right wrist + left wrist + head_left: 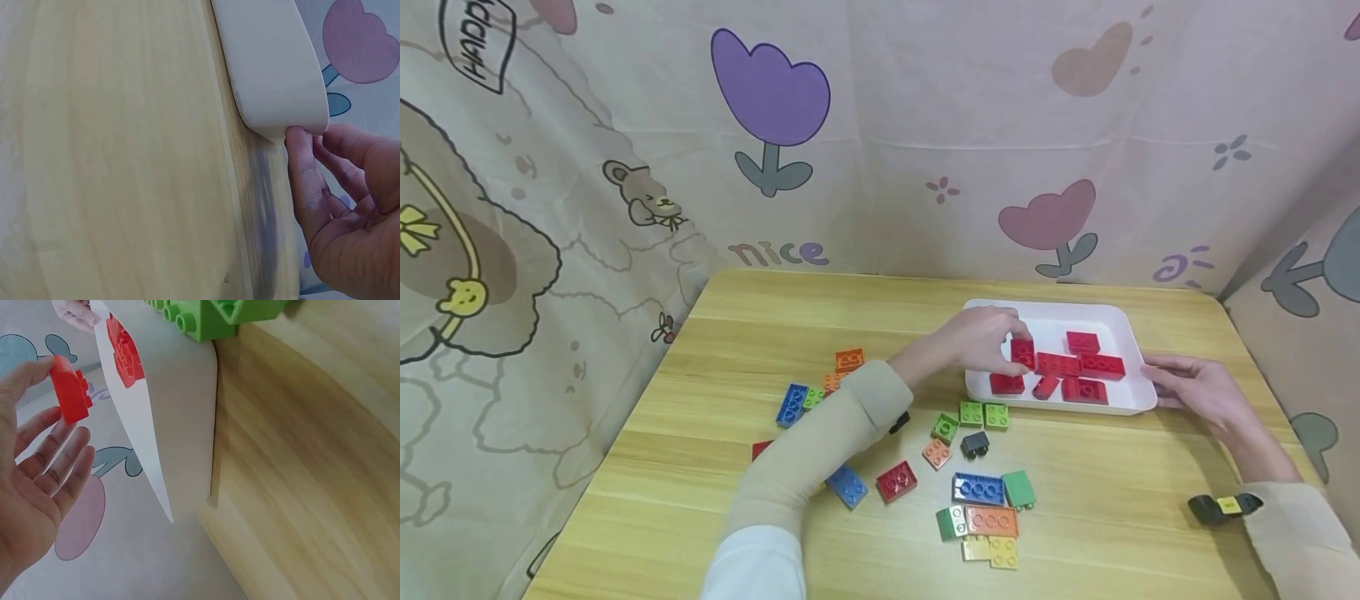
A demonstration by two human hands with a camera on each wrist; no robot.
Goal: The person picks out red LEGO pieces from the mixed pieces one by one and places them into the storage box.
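A red toy building brick (1022, 352) is pinched between the thumb and fingers of my left hand (981, 337), above the left part of a white tray (1045, 315). In the left wrist view this red brick (70, 390) is held on its side, studs pointing right, with the other fingers spread below it. Several red bricks (1102, 367) lie in the tray. My right hand (1202, 390) holds the tray's right end. The right wrist view shows the thumb and forefinger of the right hand (350, 194) at the tray's end wall (275, 69).
Green bricks (983, 415) lie just before the tray. Nearer are a black brick (975, 444), a blue brick (978, 489), orange and yellow bricks and a red brick (897, 482). More bricks lie around the left forearm, which hides some. A printed cloth (895, 167) hangs behind the table.
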